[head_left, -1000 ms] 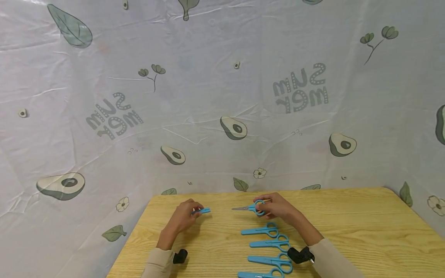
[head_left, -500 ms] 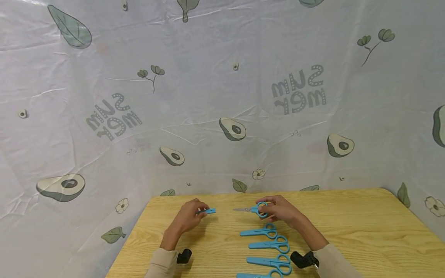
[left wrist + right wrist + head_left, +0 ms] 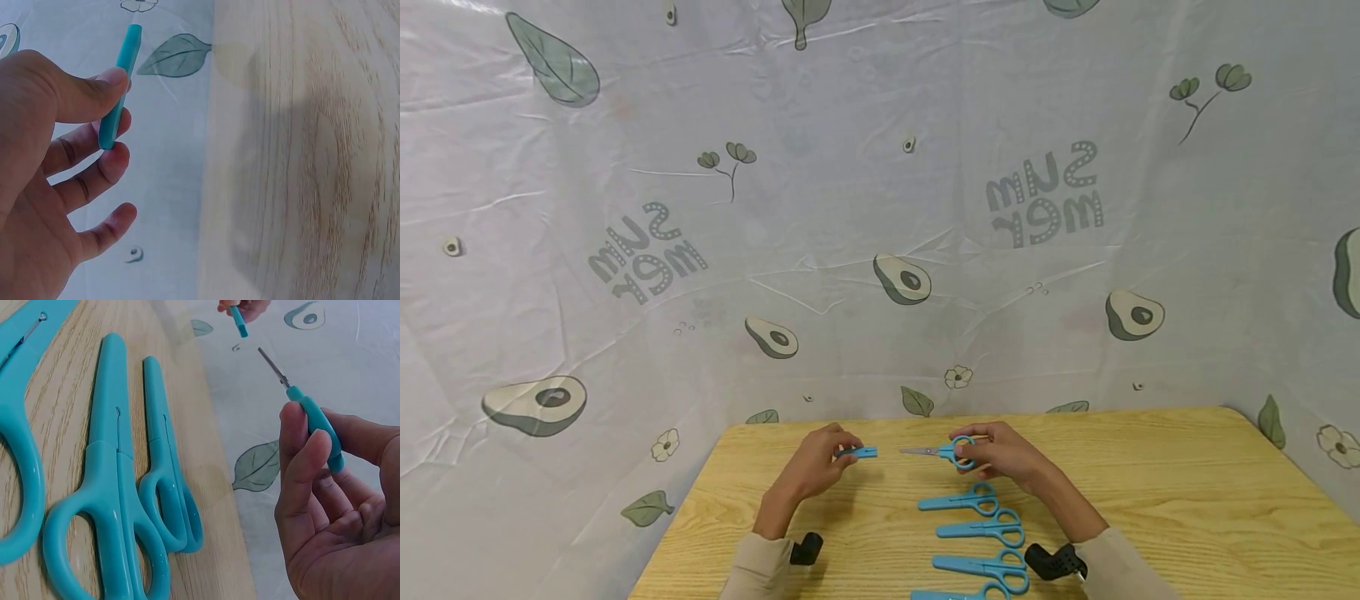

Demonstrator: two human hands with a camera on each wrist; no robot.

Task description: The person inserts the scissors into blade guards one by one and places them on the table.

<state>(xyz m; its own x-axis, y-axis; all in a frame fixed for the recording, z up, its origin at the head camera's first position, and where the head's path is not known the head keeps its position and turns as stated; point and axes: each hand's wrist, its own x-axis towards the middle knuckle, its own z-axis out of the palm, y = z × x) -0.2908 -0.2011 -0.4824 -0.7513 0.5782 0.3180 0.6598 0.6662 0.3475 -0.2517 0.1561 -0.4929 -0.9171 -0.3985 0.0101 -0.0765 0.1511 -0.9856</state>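
Note:
My left hand (image 3: pixel 817 463) pinches a blue scissors sheath (image 3: pixel 866 452) between thumb and fingers; the left wrist view shows the sheath (image 3: pixel 129 50) edge-on, with the little finger held apart. Opposite it, my right hand (image 3: pixel 1006 457) grips a pair of scissors (image 3: pixel 947 451) by the blue finger loops. Its bare metal blades are closed and point left at the sheath's end, a small gap between them. Seen from the right wrist, the scissors (image 3: pixel 317 419) sit between thumb and fingertips, above the table, tip just short of the sheath (image 3: pixel 238 322).
Several sheathed blue scissors (image 3: pixel 958 501) lie in a column on the wooden table (image 3: pixel 1150 483), below my right hand, loops to the right. A pale patterned sheet (image 3: pixel 1030 333) hangs behind the table's far edge.
My left hand has moved right with the sheath, narrowing the gap to the blade tips. The right hand and its scissors have hardly shifted.

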